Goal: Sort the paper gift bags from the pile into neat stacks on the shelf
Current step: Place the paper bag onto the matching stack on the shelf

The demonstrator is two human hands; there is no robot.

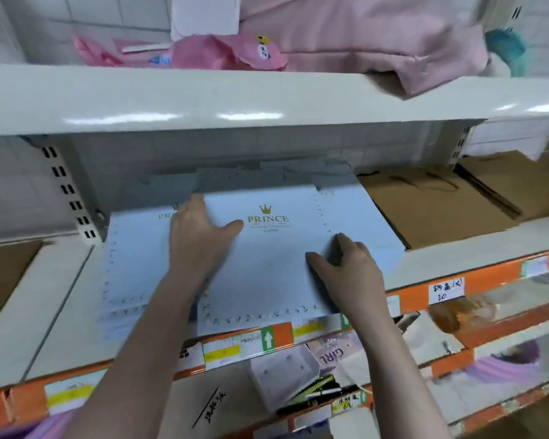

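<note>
While our left hand [200, 236] presses flat on the pale blue "PRINCE" gift bag [267, 248] atop its stack on the shelf [457, 248] and our right hand [346, 267] pinches its right edge, we judge squaring comes next.

top light-blue PRINCE bag [276, 248] flat on shelf [61, 312], front edge overhanging; second identical bag [133, 258] under it, offset left; brown bags [431, 210] flat at right
</note>
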